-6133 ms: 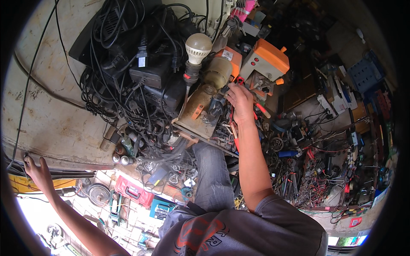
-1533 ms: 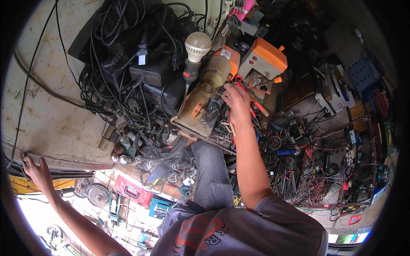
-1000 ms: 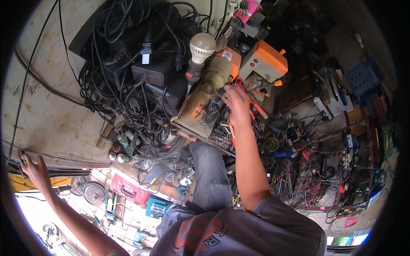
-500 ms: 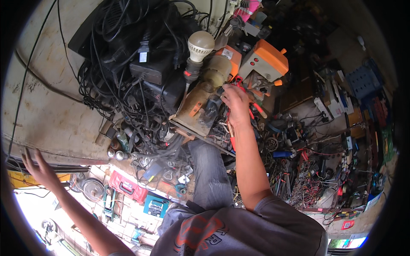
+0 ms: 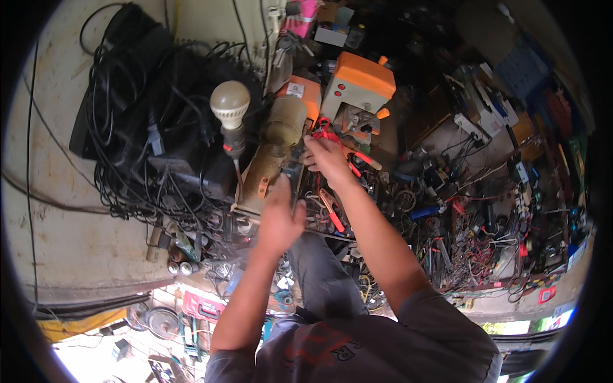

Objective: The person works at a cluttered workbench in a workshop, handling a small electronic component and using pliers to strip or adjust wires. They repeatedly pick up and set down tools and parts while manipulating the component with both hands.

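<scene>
Hovering near metal plate (image 5: 267,165), left hand (image 5: 281,220)

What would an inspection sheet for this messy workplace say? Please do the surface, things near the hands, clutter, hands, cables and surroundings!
Surface: brownish, stained-looking board, partly hidden.
Job's things: small orange bar on the board; red-handled tool beside the right forearm.
Clutter: small parts and tools spread thickly at right.
Hands: left hand blurred, over the board; right hand with bent fingers; grips unclear.
Cables: black cables heaped in a tangle at left.
Surroundings: light bulb; orange-topped grey machine; blue crate at upper right.
</scene>
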A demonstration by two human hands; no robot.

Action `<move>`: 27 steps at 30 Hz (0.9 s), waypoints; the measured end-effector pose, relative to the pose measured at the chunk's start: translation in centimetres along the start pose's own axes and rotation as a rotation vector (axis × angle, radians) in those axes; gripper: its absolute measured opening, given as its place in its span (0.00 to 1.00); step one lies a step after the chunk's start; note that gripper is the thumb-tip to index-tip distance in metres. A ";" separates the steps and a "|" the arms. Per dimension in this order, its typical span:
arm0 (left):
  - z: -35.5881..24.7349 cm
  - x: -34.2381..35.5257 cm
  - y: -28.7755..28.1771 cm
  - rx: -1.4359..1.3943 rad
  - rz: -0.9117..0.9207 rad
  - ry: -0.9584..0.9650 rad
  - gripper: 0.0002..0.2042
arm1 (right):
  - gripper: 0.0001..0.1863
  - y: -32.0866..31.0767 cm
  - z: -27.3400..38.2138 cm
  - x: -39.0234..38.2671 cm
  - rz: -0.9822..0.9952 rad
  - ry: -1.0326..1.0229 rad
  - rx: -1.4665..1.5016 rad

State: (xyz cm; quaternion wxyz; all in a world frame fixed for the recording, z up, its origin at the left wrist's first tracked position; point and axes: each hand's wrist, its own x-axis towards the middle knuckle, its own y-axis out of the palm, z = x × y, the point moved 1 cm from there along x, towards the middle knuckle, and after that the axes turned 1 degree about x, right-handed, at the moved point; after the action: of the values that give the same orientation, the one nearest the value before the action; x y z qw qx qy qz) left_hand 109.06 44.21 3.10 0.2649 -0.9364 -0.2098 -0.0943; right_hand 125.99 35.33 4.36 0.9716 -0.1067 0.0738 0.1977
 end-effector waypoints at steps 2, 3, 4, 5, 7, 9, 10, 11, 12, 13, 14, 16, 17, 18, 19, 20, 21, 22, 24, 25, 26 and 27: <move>-0.7 -0.7 2.2 0.110 0.012 0.138 0.31 | 0.27 -0.8 -1.1 1.7 -0.161 -0.030 -0.461; -1.2 -1.1 3.5 0.166 -0.002 0.216 0.31 | 0.29 -1.3 -1.7 2.3 -0.234 -0.064 -0.686; -1.6 -1.4 4.6 0.225 0.020 0.258 0.32 | 0.31 -2.0 -2.7 2.4 -0.274 -0.039 -0.773; -1.9 -1.7 5.7 0.285 0.072 0.255 0.32 | 0.31 -2.6 -3.5 2.6 -0.300 0.010 -0.783; -2.4 -2.4 7.2 0.402 0.081 0.324 0.32 | 0.30 -3.7 -4.7 2.8 -0.322 0.132 -0.811; -2.5 -3.0 8.2 0.442 0.131 0.331 0.33 | 0.29 -3.9 -5.4 2.9 -0.325 0.320 -0.541; -2.4 -3.1 8.5 0.469 0.138 0.337 0.33 | 0.28 -3.7 -5.5 2.9 -0.399 0.353 -0.487; -2.3 -3.2 8.6 0.499 0.137 0.343 0.33 | 0.28 -3.5 -5.6 2.9 -0.432 0.364 -0.426; -2.1 -3.3 8.6 0.475 0.126 0.342 0.33 | 0.26 -3.2 -5.6 2.9 -0.460 0.303 -0.533; -1.8 -3.3 8.6 0.473 0.145 0.350 0.33 | 0.26 -2.9 -5.7 2.9 -0.513 0.322 -0.555; -1.6 -3.3 8.7 0.470 0.150 0.361 0.32 | 0.25 -2.6 -5.9 2.8 -0.527 0.322 -0.565; -1.3 -3.2 8.7 0.467 0.165 0.366 0.32 | 0.24 -2.5 -6.6 2.8 -0.578 0.318 -0.593; -1.1 -3.1 8.7 0.468 0.173 0.362 0.31 | 0.23 -2.5 -7.2 2.8 -0.555 0.282 -0.605; -1.0 -3.0 8.7 0.488 0.197 0.355 0.31 | 0.22 -2.7 -7.8 2.8 -0.546 0.255 -0.620; -1.0 -2.9 8.7 0.467 0.192 0.365 0.30 | 0.22 -2.8 -8.3 2.9 -0.560 0.199 -0.634; -1.0 -2.7 8.7 0.467 0.200 0.372 0.30 | 0.20 -2.9 -8.9 2.9 -0.562 0.095 -0.655; -1.1 -2.7 8.7 0.481 0.214 0.367 0.30 | 0.18 -3.0 -9.3 2.9 -0.598 0.021 -0.661; -1.2 -2.7 8.8 0.512 0.242 0.366 0.29 | 0.16 -3.1 -9.8 2.8 -0.632 -0.113 -0.634; -1.7 -2.7 8.6 0.518 0.212 0.379 0.29 | 0.15 -3.1 -10.2 2.7 -0.647 -0.320 -0.574; -2.0 -2.6 8.5 0.540 0.197 0.383 0.29 | 0.14 -3.2 -10.2 2.8 -0.645 -0.422 -0.544; -2.2 -2.6 8.2 0.540 0.154 0.408 0.27 | 0.15 -3.1 -10.3 2.4 -0.671 -0.527 -0.503; -2.3 -2.4 7.9 0.467 0.198 0.379 0.25 | 0.15 -3.1 -10.1 2.4 -0.682 -0.588 -0.508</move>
State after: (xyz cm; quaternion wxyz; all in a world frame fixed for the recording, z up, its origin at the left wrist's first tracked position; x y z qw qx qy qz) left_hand 110.29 36.04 0.69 0.5149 -0.8320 -0.0804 -0.1903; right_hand 128.36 31.00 -5.29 0.9040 -0.2971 -0.2916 -0.0972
